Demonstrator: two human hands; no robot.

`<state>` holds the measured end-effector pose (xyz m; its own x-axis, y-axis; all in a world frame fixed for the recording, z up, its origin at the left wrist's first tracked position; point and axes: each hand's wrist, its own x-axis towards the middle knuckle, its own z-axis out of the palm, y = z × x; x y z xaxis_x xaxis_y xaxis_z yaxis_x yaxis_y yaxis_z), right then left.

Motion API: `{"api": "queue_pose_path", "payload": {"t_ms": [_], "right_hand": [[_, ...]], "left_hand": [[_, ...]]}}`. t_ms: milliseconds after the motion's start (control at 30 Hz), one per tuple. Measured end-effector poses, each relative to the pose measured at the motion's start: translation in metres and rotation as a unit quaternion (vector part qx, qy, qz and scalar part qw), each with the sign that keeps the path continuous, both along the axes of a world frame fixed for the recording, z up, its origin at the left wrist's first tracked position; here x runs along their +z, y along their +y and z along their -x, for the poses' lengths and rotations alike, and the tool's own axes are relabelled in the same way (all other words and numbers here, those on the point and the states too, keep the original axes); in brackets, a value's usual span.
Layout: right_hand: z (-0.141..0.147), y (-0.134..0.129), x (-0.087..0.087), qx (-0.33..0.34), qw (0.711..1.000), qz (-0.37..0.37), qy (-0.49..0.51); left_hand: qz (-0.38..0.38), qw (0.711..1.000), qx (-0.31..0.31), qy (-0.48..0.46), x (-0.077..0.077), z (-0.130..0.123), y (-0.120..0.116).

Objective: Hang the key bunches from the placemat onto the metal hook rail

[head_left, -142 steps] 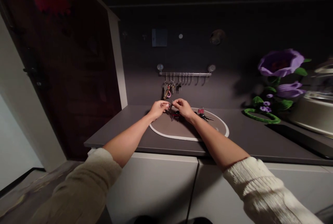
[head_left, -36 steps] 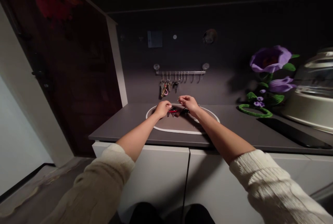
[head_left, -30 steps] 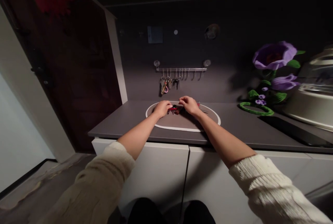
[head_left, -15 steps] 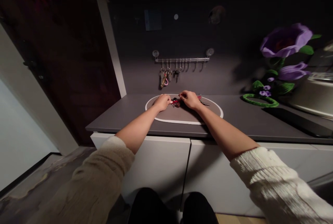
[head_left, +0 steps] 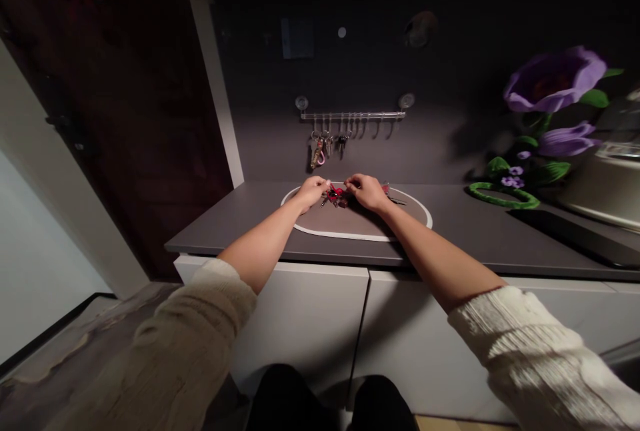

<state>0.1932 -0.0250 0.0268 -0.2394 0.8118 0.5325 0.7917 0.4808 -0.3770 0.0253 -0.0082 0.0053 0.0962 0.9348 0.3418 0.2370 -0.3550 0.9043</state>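
Observation:
Over an oval brown mat with a white rim (head_left: 350, 236), my left hand (head_left: 313, 191) pinches the red strap of a bunch of keys (head_left: 334, 196). My right hand (head_left: 366, 191) is just right of the bunch, its fingers curled together; whatever they hold, if anything, is too small to make out. More keys with a red piece (head_left: 395, 199) lie on the mat, partly behind my right hand. Several bunches of keys (head_left: 318, 151) hang on the left hooks of a clear rail (head_left: 353, 115) on the wall.
Purple flowers (head_left: 555, 84) with a green ring base (head_left: 503, 196) stand on the right of the grey counter (head_left: 225, 217). Beside them are a dark flat object (head_left: 565, 234) and a large pale rounded object (head_left: 605, 184). White cabinet doors (head_left: 310, 311) are below.
My left hand has lifted slightly, and more of the red strap and the keys shows between my hands. My right hand has hardly moved.

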Motion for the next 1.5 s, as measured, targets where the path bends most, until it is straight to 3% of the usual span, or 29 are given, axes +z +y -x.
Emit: {"api": "queue_pose_path", "payload": {"t_ms": [167, 300, 533, 767, 1067, 1333, 1500], "right_hand": [[0.001, 0.001, 0.000, 0.006, 1.000, -0.008, 0.023], [0.001, 0.001, 0.000, 0.018, 0.998, -0.008, 0.052], [0.003, 0.004, -0.001, 0.063, 0.988, 0.014, 0.140], [0.010, 0.002, 0.001, 0.157, 0.957, 0.021, 0.245], [0.018, -0.005, 0.001, 0.230, 0.911, 0.107, 0.326], [0.021, -0.005, 0.001, 0.250, 0.872, 0.141, 0.397], [0.020, -0.005, 0.002, 0.258, 0.863, 0.155, 0.406]], "left_hand": [[0.060, 0.984, -0.050, -0.158, 0.004, -0.002, 0.000], [0.089, 0.956, -0.088, -0.265, 0.010, -0.002, -0.006], [0.109, 0.907, -0.153, -0.377, 0.019, 0.003, -0.011], [0.149, 0.876, -0.220, -0.402, 0.027, 0.002, -0.020], [0.158, 0.863, -0.281, -0.389, 0.024, -0.002, -0.019], [0.112, 0.886, -0.272, -0.359, 0.023, -0.005, -0.020], [0.094, 0.903, -0.241, -0.344, 0.023, -0.006, -0.019]]}}
